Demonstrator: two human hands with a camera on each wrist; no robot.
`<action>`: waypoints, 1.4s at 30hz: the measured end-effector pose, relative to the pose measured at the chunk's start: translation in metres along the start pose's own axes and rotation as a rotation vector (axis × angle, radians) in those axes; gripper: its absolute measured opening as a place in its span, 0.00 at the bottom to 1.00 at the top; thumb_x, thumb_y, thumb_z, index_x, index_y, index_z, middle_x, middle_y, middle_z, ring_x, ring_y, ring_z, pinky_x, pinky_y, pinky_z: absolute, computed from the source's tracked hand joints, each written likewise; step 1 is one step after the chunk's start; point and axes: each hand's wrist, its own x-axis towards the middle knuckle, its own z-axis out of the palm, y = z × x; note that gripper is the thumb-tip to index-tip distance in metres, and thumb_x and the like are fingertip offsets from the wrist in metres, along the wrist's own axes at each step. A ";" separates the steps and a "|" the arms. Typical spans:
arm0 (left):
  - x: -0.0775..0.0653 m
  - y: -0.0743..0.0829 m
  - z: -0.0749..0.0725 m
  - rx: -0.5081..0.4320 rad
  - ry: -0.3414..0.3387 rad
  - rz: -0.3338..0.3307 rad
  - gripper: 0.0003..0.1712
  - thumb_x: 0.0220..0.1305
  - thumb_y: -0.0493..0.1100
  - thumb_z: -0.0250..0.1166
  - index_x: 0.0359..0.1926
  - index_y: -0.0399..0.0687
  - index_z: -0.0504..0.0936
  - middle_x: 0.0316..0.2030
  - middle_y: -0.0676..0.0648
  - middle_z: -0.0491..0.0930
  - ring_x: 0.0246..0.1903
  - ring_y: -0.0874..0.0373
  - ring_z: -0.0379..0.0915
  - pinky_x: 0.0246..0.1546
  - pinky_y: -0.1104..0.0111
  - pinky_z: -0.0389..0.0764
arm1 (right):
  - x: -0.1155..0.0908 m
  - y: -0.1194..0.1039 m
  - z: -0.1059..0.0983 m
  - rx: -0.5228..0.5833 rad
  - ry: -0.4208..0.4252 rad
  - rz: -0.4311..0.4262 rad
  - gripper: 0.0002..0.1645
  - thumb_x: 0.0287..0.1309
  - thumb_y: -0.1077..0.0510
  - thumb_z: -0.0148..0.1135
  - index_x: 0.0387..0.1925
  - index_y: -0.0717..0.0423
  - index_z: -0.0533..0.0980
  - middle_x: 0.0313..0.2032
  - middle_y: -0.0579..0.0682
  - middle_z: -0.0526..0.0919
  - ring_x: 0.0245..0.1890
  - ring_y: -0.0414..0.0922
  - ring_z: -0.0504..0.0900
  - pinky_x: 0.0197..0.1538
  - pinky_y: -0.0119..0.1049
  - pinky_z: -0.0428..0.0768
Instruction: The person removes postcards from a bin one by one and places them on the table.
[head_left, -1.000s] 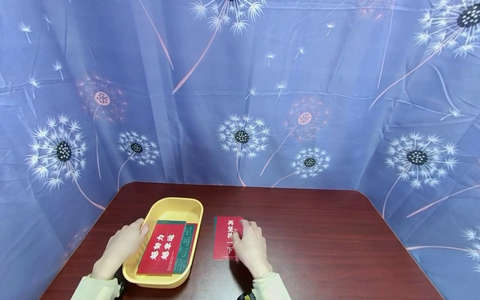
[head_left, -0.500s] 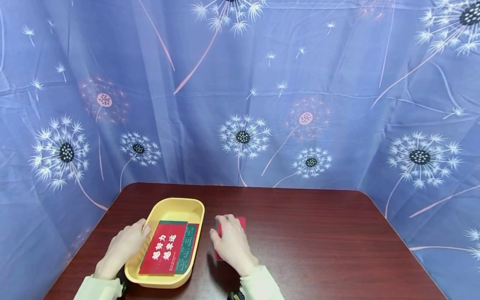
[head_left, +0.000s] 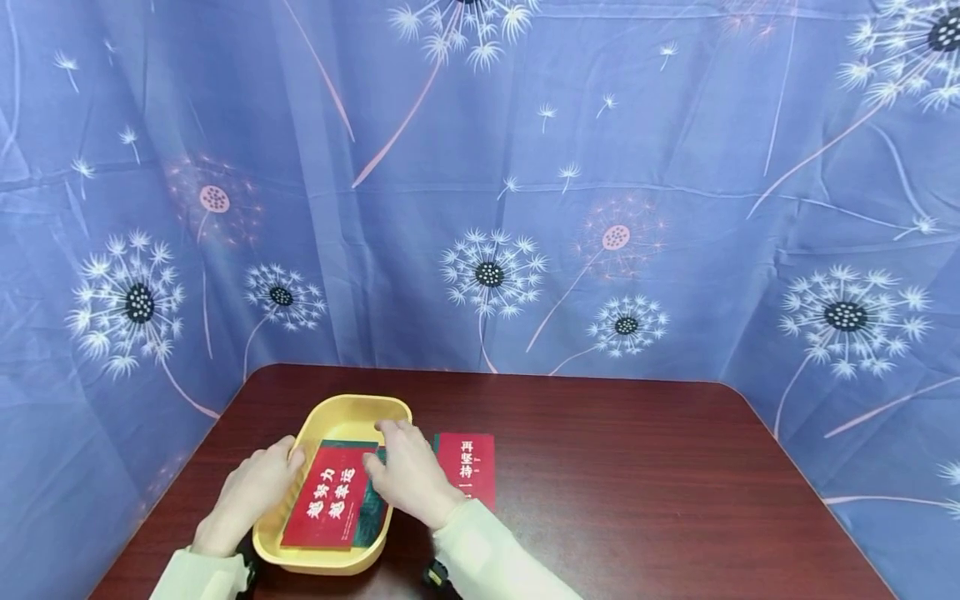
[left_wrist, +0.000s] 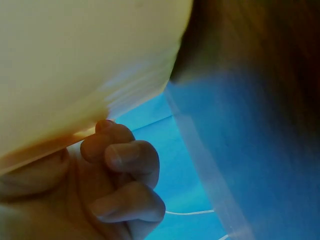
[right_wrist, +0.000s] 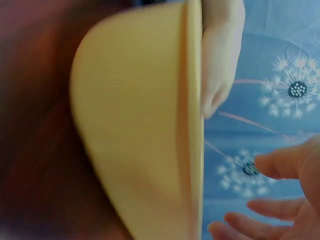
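My left hand (head_left: 251, 492) grips the left rim of a yellow plastic basin (head_left: 352, 406), thumb on the inner side. In the left wrist view its fingers (left_wrist: 132, 155) curl under the rim. A red card (head_left: 326, 500) with white Chinese characters lies in the basin over a dark green card (head_left: 369, 517). My right hand (head_left: 412, 475) hovers over the basin's right side, covering part of the green card. Seen in the right wrist view, its thumb and fingers (right_wrist: 280, 165) are spread apart and hold nothing. Right of the basin, another red card (head_left: 480, 462) overlaps a green one, partly hidden by my right hand.
Everything stands on a dark reddish-brown table (head_left: 637, 483) with rounded far corners. A blue curtain (head_left: 420, 250) printed with dandelions hangs behind it and along both sides.
My right hand has moved left from the red card on the table to above the basin, uncovering part of that card. The left hand stays at the basin's rim.
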 end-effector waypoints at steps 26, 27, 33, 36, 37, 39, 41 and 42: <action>-0.002 -0.003 -0.003 0.007 0.005 0.003 0.13 0.72 0.46 0.49 0.41 0.42 0.75 0.30 0.36 0.79 0.30 0.37 0.78 0.25 0.45 0.74 | 0.024 -0.036 0.059 0.815 0.095 0.635 0.48 0.48 0.67 0.68 0.68 0.71 0.56 0.64 0.72 0.59 0.64 0.65 0.61 0.63 0.59 0.60; -0.002 -0.003 -0.003 0.008 0.007 0.002 0.13 0.72 0.46 0.49 0.41 0.41 0.75 0.30 0.36 0.79 0.30 0.37 0.78 0.25 0.44 0.74 | 0.024 -0.035 0.060 0.826 0.092 0.632 0.47 0.48 0.67 0.68 0.68 0.71 0.56 0.64 0.71 0.59 0.65 0.65 0.61 0.64 0.59 0.60; -0.002 -0.002 -0.003 0.006 0.010 0.004 0.12 0.72 0.46 0.50 0.38 0.43 0.74 0.27 0.40 0.77 0.28 0.39 0.77 0.25 0.45 0.74 | 0.023 -0.032 0.068 0.808 0.061 0.572 0.31 0.48 0.71 0.69 0.52 0.66 0.65 0.43 0.59 0.75 0.45 0.54 0.77 0.52 0.51 0.75; -0.002 0.000 -0.002 0.005 0.008 0.009 0.12 0.72 0.46 0.50 0.36 0.44 0.73 0.26 0.41 0.76 0.27 0.40 0.77 0.24 0.46 0.73 | 0.022 -0.032 0.072 0.748 0.066 0.545 0.26 0.46 0.73 0.70 0.44 0.61 0.66 0.34 0.54 0.75 0.34 0.48 0.78 0.40 0.45 0.79; -0.002 0.000 -0.002 0.005 0.007 0.009 0.12 0.72 0.46 0.50 0.36 0.44 0.73 0.26 0.41 0.76 0.27 0.40 0.77 0.24 0.46 0.73 | 0.022 -0.032 0.073 0.730 0.070 0.537 0.24 0.46 0.73 0.70 0.42 0.61 0.67 0.32 0.53 0.75 0.31 0.47 0.79 0.37 0.44 0.80; -0.002 0.000 -0.002 0.005 0.006 0.010 0.12 0.72 0.47 0.50 0.36 0.44 0.73 0.26 0.41 0.77 0.28 0.40 0.77 0.24 0.46 0.72 | 0.021 -0.033 0.074 0.694 0.064 0.528 0.20 0.48 0.73 0.70 0.38 0.61 0.68 0.29 0.51 0.75 0.26 0.46 0.79 0.31 0.43 0.81; -0.002 0.000 -0.002 0.006 0.007 0.009 0.12 0.72 0.46 0.49 0.36 0.44 0.73 0.26 0.40 0.77 0.28 0.39 0.77 0.23 0.46 0.72 | 0.021 -0.033 0.073 0.673 0.054 0.514 0.16 0.50 0.72 0.69 0.34 0.60 0.69 0.26 0.50 0.75 0.21 0.45 0.80 0.27 0.41 0.80; -0.001 0.000 -0.002 0.006 0.008 0.008 0.12 0.72 0.47 0.49 0.37 0.44 0.73 0.27 0.40 0.77 0.28 0.39 0.77 0.24 0.46 0.72 | 0.020 -0.034 0.072 0.664 0.046 0.507 0.14 0.51 0.70 0.69 0.32 0.59 0.70 0.24 0.50 0.75 0.18 0.44 0.79 0.24 0.40 0.79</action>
